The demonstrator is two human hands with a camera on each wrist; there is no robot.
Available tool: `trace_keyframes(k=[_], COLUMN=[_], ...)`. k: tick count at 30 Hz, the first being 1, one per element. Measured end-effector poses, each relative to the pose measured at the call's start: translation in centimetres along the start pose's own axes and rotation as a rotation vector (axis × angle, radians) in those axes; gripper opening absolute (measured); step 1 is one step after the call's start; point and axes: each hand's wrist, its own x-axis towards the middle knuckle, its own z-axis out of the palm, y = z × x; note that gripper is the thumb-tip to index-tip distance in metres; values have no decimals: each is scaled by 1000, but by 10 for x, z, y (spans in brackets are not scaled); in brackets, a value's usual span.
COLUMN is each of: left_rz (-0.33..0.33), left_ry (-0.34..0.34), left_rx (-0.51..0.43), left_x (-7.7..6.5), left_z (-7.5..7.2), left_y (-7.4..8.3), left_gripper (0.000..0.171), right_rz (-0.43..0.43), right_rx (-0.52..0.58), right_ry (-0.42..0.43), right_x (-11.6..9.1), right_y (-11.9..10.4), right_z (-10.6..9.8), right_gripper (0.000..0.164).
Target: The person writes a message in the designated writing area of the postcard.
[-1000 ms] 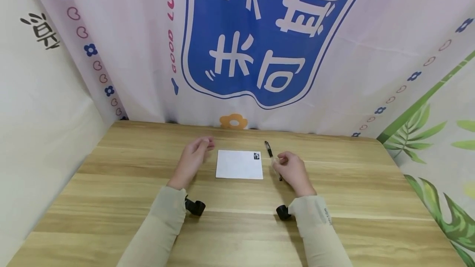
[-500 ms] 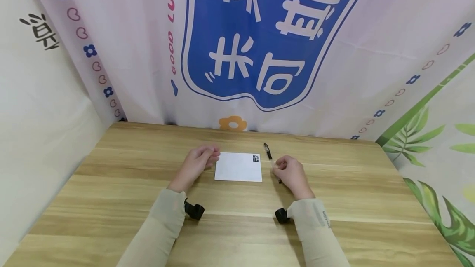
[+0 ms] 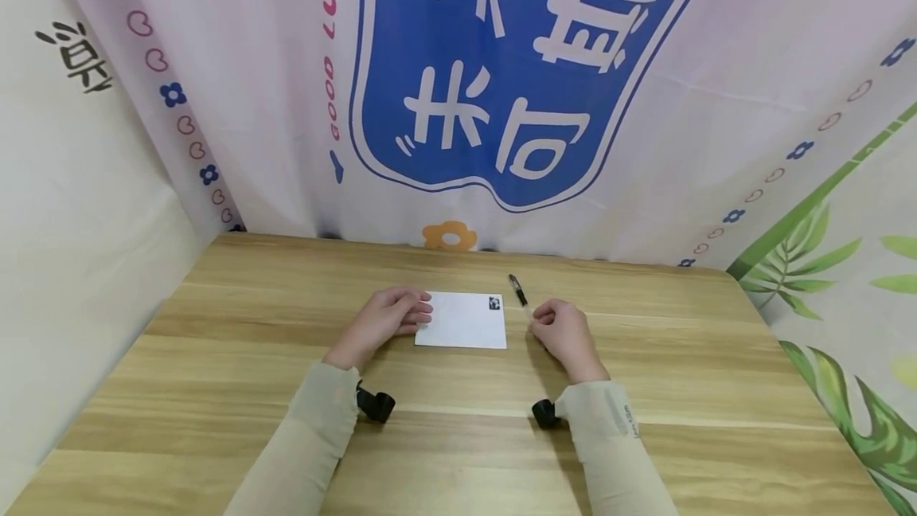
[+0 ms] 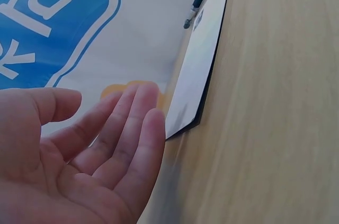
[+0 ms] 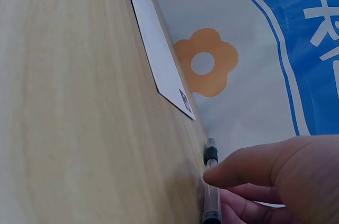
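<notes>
A white rectangular card (image 3: 466, 323) lies flat on the table, with a small dark stamp-like print in its upper right corner. At the card's left edge is my left hand (image 3: 390, 317), its fingers relaxed and slightly over that edge; in the left wrist view the palm (image 4: 79, 181) holds nothing. Right of the card lies a slim pen (image 3: 518, 291) with a clear barrel and black parts. My right hand (image 3: 563, 336) pinches the pen's barrel between thumb and fingers, and hides its lower part in the head view. In the right wrist view the thumb (image 5: 249, 166) covers the barrel's middle.
The wood-grain table (image 3: 458, 452) stretches out on all sides of the card. A printed curtain (image 3: 286, 102) hangs along its back edge, and leaf-patterned cloth (image 3: 845, 293) at the right. A small black camera sits on each wrist.
My left hand has moved right and slightly toward me, up to the card's left edge. The right hand's fingers have closed in on the pen, which stays in about the same place.
</notes>
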Motion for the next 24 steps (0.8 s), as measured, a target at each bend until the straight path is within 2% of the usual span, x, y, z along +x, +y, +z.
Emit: trace_keyframes(k=[10,14,24], left_rz=[-18,-24,-28], left_ry=[-24,-36,-67], left_rx=[-2,-20,-72], left_x=[1,2,1], left_z=[6,10,14], left_y=[0,0,-1], left_gripper=[38,37,38], right_rz=[-5,-11,-31], right_rx=[24,65,223], right_ry=[1,-13,-124], right_x=[-2,-2,-7], right_y=[-4,-7,-16], right_z=[-5,-7,-10], right_gripper=[12,13,18])
